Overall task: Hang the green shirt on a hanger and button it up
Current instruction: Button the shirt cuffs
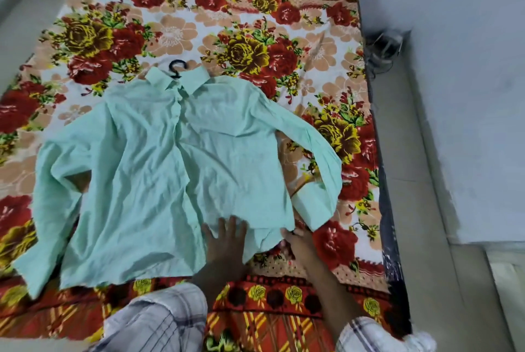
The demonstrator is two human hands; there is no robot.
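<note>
The pale green shirt (159, 169) lies flat, front up, on the bed with its sleeves spread to both sides. A black hanger hook (176, 67) sticks out of the collar; the rest of the hanger is hidden inside the shirt. The placket looks closed near the collar, lower down I cannot tell. My left hand (227, 241) presses flat on the lower front hem with fingers spread. My right hand (295, 239) sits at the shirt's lower right corner, its fingers at the hem edge; whether it pinches the cloth is unclear.
A floral bedsheet (255, 47) in red, yellow and peach covers the bed. The bed's right edge (383, 181) drops to a grey floor beside a pale wall. Dark cables (380, 50) lie near the wall at the upper right.
</note>
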